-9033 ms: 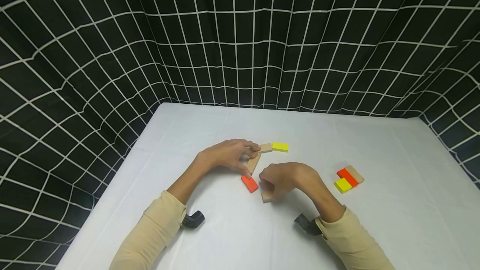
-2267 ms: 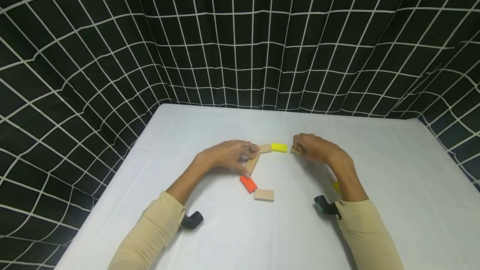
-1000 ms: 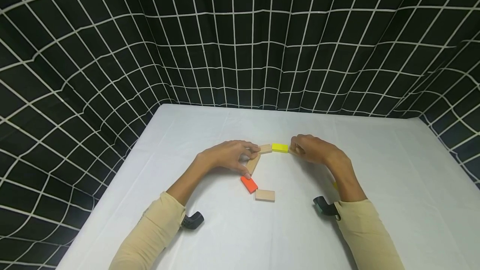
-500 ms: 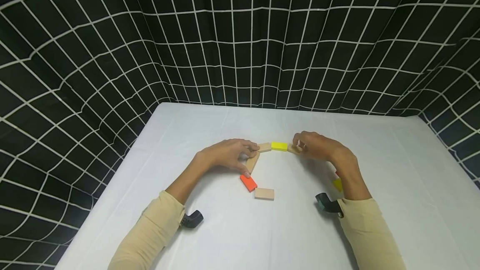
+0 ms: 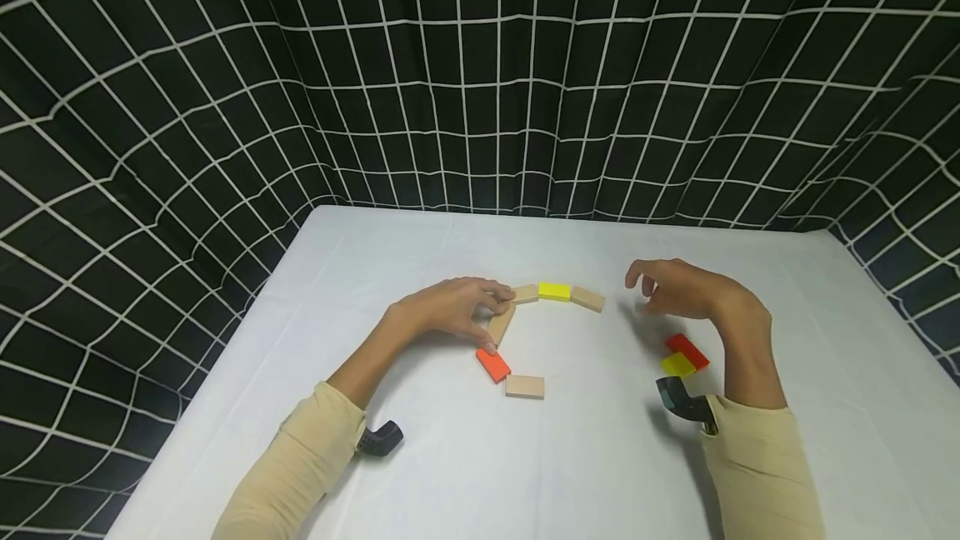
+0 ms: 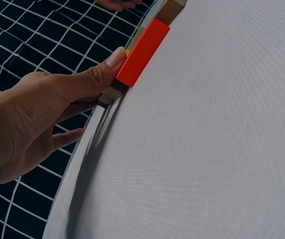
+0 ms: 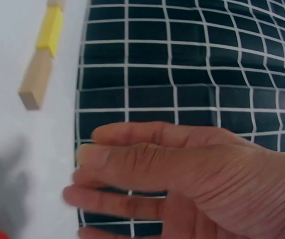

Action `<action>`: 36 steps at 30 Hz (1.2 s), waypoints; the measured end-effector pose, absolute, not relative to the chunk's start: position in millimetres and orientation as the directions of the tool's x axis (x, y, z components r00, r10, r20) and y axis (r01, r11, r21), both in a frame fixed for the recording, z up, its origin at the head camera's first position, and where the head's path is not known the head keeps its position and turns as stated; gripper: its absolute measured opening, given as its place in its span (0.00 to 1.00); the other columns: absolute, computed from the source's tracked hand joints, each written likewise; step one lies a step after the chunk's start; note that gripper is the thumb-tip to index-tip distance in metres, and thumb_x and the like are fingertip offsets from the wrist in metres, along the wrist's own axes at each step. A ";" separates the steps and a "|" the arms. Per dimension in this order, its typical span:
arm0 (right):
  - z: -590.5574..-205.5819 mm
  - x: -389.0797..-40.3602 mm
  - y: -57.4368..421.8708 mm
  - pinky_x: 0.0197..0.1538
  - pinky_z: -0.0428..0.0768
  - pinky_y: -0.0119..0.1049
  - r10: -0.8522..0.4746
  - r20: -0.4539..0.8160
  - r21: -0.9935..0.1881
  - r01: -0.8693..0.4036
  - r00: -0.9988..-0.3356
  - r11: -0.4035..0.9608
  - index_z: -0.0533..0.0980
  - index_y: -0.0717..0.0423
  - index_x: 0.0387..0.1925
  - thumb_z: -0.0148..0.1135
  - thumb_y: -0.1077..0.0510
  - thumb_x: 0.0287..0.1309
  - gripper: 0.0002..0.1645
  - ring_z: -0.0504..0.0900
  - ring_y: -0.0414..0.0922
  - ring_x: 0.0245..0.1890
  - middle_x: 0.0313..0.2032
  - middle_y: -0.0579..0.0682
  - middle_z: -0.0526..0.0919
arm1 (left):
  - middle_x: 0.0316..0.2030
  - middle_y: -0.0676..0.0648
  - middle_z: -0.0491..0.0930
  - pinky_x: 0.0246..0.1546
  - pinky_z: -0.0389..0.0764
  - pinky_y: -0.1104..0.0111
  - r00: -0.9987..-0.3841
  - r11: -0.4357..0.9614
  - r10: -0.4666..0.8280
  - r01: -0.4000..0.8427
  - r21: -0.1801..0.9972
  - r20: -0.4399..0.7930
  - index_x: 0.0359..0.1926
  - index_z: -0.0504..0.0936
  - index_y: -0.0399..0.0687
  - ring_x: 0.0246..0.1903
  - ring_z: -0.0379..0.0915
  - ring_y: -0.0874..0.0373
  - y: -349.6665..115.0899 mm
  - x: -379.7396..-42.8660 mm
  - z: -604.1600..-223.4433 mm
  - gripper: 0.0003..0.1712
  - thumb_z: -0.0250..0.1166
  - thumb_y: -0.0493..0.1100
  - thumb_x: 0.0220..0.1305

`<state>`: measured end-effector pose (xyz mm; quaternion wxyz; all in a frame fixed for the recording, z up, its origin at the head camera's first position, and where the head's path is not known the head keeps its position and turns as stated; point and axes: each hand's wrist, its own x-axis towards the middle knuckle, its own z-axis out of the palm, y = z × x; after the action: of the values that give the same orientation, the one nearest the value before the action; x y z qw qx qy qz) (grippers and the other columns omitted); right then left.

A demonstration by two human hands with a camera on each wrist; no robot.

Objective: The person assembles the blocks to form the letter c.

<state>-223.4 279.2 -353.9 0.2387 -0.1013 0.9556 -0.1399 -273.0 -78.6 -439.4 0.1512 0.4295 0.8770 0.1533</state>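
Small flat wooden blocks lie in an open curve on the white table. With its thumb on the orange block (image 5: 492, 365) and its fingers on the plain blocks behind it, my left hand (image 5: 453, 307) rests at the curve's left side. One plain block (image 5: 501, 327) lies under that hand's arch. Further along come another plain block (image 5: 527, 294), a yellow block (image 5: 554, 292) and a plain block (image 5: 588, 299). A plain block (image 5: 524, 387) forms the near end. My right hand (image 5: 686, 288), loosely bent, hovers right of the curve, holding nothing.
Below my right hand lie a red block (image 5: 687, 351) and a second yellow block (image 5: 678, 365), touching. A black curtain with white grid lines (image 5: 480, 107) stands behind the white table (image 5: 585, 473) and along its sides.
My right hand has brought a plain block from the right-hand group to the yellow block's right end, let go and moved right. My left hand stays in place.
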 end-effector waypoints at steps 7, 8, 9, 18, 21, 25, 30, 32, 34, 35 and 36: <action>-351.2 -216.4 296.0 0.49 0.85 0.60 -0.129 -0.596 -0.253 0.032 -0.793 0.967 0.74 0.54 0.63 0.73 0.55 0.58 0.32 0.82 0.62 0.51 0.51 0.61 0.85 | 0.74 0.53 0.73 0.80 0.65 0.54 -0.589 0.583 0.799 0.708 0.399 -0.123 0.66 0.82 0.47 0.78 0.64 0.52 -78.4 -272.3 -440.5 0.40 0.79 0.59 0.56; -351.6 -216.5 297.9 0.49 0.84 0.60 -0.105 -0.610 -0.242 0.058 -0.786 0.968 0.75 0.54 0.61 0.73 0.54 0.57 0.31 0.82 0.62 0.51 0.50 0.60 0.85 | 0.74 0.53 0.73 0.80 0.65 0.54 -0.590 0.583 0.798 0.706 0.402 -0.121 0.66 0.82 0.48 0.78 0.64 0.52 -78.3 -272.4 -440.5 0.40 0.79 0.59 0.56; -352.3 -216.7 299.8 0.49 0.84 0.60 -0.086 -0.619 -0.236 0.081 -0.780 0.968 0.76 0.54 0.59 0.74 0.53 0.57 0.29 0.82 0.63 0.50 0.49 0.60 0.85 | 0.74 0.53 0.73 0.80 0.65 0.54 -0.590 0.582 0.798 0.706 0.404 -0.118 0.67 0.82 0.48 0.78 0.64 0.51 -78.3 -272.5 -440.4 0.40 0.79 0.59 0.56; -368.7 -220.8 310.2 0.36 0.76 0.36 0.007 -0.636 -0.203 0.176 -0.772 0.963 0.77 0.59 0.43 0.79 0.48 0.52 0.26 0.77 0.48 0.32 0.29 0.53 0.79 | 0.75 0.54 0.72 0.80 0.65 0.53 -0.589 0.581 0.800 0.711 0.396 -0.117 0.67 0.82 0.48 0.78 0.63 0.51 -78.9 -273.7 -442.6 0.42 0.79 0.62 0.54; -375.0 -223.1 314.9 0.35 0.72 0.36 0.034 -0.648 -0.166 0.184 -0.761 0.969 0.76 0.62 0.45 0.80 0.45 0.51 0.31 0.76 0.47 0.30 0.27 0.52 0.78 | 0.75 0.53 0.72 0.80 0.64 0.53 -0.583 0.573 0.805 0.713 0.405 -0.111 0.66 0.82 0.47 0.78 0.63 0.50 -79.0 -272.9 -442.8 0.43 0.79 0.62 0.54; -384.3 -228.0 321.0 0.37 0.74 0.37 0.034 -0.658 -0.168 0.191 -0.752 0.967 0.75 0.65 0.50 0.81 0.45 0.49 0.37 0.77 0.47 0.30 0.27 0.52 0.79 | 0.75 0.53 0.72 0.81 0.64 0.52 -0.580 0.570 0.807 0.717 0.402 -0.109 0.66 0.82 0.46 0.78 0.63 0.50 -79.1 -272.7 -442.1 0.43 0.79 0.62 0.54; -380.2 -226.6 314.2 0.40 0.78 0.40 -0.038 -0.610 -0.218 0.122 -0.791 0.968 0.76 0.60 0.47 0.78 0.53 0.51 0.26 0.78 0.51 0.39 0.34 0.54 0.81 | 0.74 0.54 0.73 0.80 0.64 0.53 -0.582 0.567 0.808 0.721 0.399 -0.096 0.66 0.82 0.46 0.78 0.63 0.51 -79.8 -273.3 -442.0 0.43 0.79 0.62 0.53; -378.5 -225.9 310.6 0.41 0.80 0.42 -0.067 -0.586 -0.229 0.086 -0.807 0.970 0.77 0.56 0.45 0.76 0.55 0.52 0.21 0.77 0.52 0.43 0.37 0.54 0.81 | 0.74 0.54 0.72 0.80 0.64 0.54 -0.584 0.568 0.806 0.719 0.401 -0.095 0.66 0.82 0.47 0.78 0.64 0.51 -79.9 -273.2 -442.5 0.43 0.79 0.62 0.53; -377.6 -225.8 309.1 0.42 0.80 0.44 -0.085 -0.577 -0.239 0.068 -0.812 0.969 0.77 0.55 0.46 0.75 0.56 0.53 0.20 0.77 0.53 0.44 0.39 0.54 0.81 | 0.75 0.54 0.72 0.80 0.64 0.54 -0.583 0.569 0.806 0.719 0.400 -0.098 0.66 0.82 0.47 0.78 0.64 0.51 -80.2 -272.9 -443.2 0.43 0.79 0.62 0.54; -377.2 -225.9 309.2 0.42 0.80 0.45 -0.090 -0.578 -0.237 0.062 -0.811 0.970 0.77 0.55 0.46 0.75 0.56 0.53 0.21 0.77 0.54 0.45 0.40 0.55 0.81 | 0.75 0.54 0.72 0.80 0.64 0.54 -0.583 0.569 0.806 0.718 0.400 -0.099 0.66 0.82 0.47 0.78 0.64 0.51 -80.2 -272.8 -443.6 0.43 0.79 0.62 0.54; -376.8 -225.9 309.8 0.43 0.81 0.46 -0.089 -0.580 -0.233 0.061 -0.810 0.971 0.77 0.55 0.47 0.76 0.56 0.52 0.23 0.77 0.54 0.45 0.40 0.55 0.81 | 0.75 0.54 0.72 0.80 0.64 0.53 -0.582 0.568 0.807 0.719 0.400 -0.099 0.65 0.83 0.47 0.78 0.64 0.51 -80.2 -272.7 -443.7 0.42 0.79 0.62 0.54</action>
<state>-225.9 309.8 -376.8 0.3083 -0.0075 0.9435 -0.1210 -272.7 -80.2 -443.7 0.1368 0.4363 0.8747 0.1607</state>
